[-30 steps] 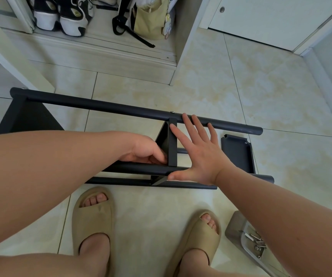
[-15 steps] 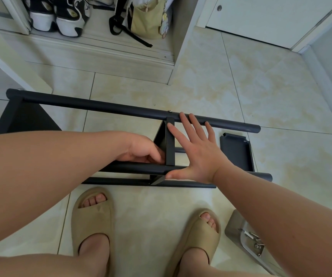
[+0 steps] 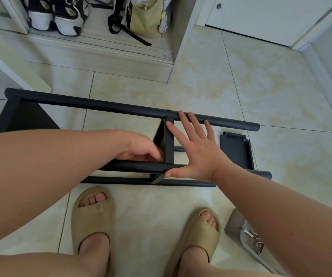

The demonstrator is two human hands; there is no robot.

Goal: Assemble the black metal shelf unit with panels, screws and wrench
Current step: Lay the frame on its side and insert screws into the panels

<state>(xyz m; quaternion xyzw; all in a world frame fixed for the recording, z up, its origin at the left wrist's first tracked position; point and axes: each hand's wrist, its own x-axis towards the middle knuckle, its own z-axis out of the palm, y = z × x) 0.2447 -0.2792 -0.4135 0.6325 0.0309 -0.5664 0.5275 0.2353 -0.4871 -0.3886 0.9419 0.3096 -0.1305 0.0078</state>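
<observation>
**Hands at the panel.** Right hand (image 3: 197,150) open and flat against the right face of the upright middle panel (image 3: 169,144), fingers straight and spread. Index finger alongside the panel's edge, middle and ring fingertips over the far tube (image 3: 111,105), thumb stretched left along the near tube (image 3: 137,164) at the panel's foot. Left hand (image 3: 141,149) on the panel's opposite side, knuckles up, thumb touching the panel near its foot, fingers curled down behind the near tube (tips out of sight; clamped on anything or not, impossible to tell).

**Hidden or unclear.** End panel (image 3: 25,118) at the frame's left end, lower part covered by the left forearm. Loose panel (image 3: 235,150) flat on the floor just right of the right hand, rim up, near end hidden behind the near tube. Screws (image 3: 258,243) in a metal tray (image 3: 234,226) toward the floor's near right corner, mostly behind the right forearm.

**Orientation.** Black shelf frame (image 3: 121,179) on its side mid-floor on the tiled floor (image 3: 211,86), just beyond two beige slippers (image 3: 93,214). Long axis left to right, dipping slightly rightward, capped tube ends pointing to the floor's right edge. Middle panel edge-on, spanning far tube to near tube.
</observation>
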